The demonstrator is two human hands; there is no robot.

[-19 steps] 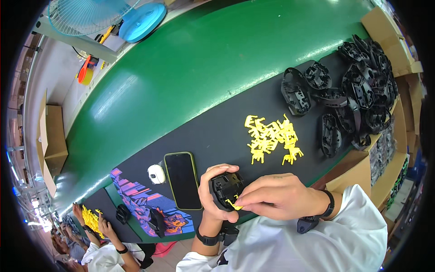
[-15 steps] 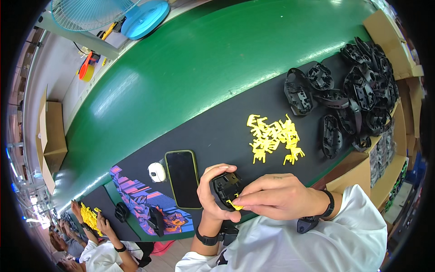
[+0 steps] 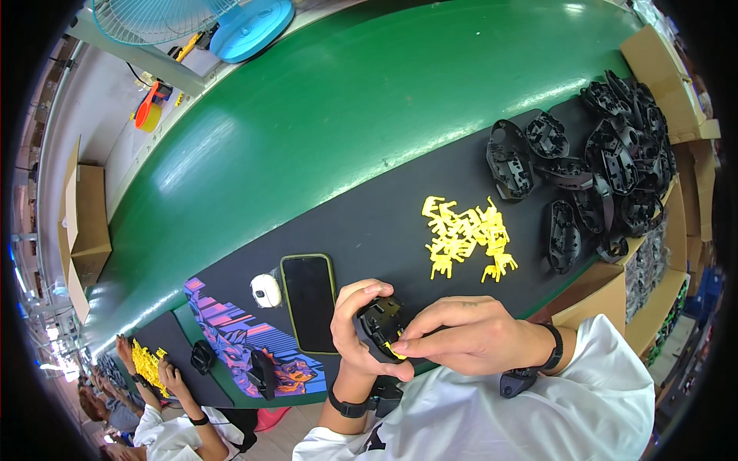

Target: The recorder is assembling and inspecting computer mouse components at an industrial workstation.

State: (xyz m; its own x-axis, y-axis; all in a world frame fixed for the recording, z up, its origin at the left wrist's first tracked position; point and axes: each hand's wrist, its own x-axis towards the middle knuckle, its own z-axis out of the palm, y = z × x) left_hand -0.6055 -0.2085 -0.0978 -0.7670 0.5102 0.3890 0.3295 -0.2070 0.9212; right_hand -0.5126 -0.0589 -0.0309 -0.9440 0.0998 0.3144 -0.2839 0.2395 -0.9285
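My left hand (image 3: 355, 323) is closed round a black plastic shell (image 3: 380, 319), its hollow side with moulded details facing up. Against the shell's near right edge sits a small yellow plastic part (image 3: 394, 352), pinched by the fingertips of my right hand (image 3: 469, 334), which partly hide it. Beyond my hands, a loose heap of the same yellow parts (image 3: 464, 237) lies on the black mat (image 3: 369, 230). At the right, many more black shells (image 3: 510, 161) are spread and piled up, most with their hollow side up.
Left of my hands lie a phone (image 3: 309, 303), a white rounded case (image 3: 266, 291) and a colourful printed mat (image 3: 231, 330) bearing a black shell (image 3: 262, 375). Cardboard boxes (image 3: 596, 303) stand at the right. A co-worker's hands (image 3: 171, 378) are at yellow parts, lower left. A blue fan (image 3: 250, 31) stands far left.
My left hand and the shell have shifted very slightly left and tilted a little. My right fingertips stay pressed at the yellow part on the shell's edge.
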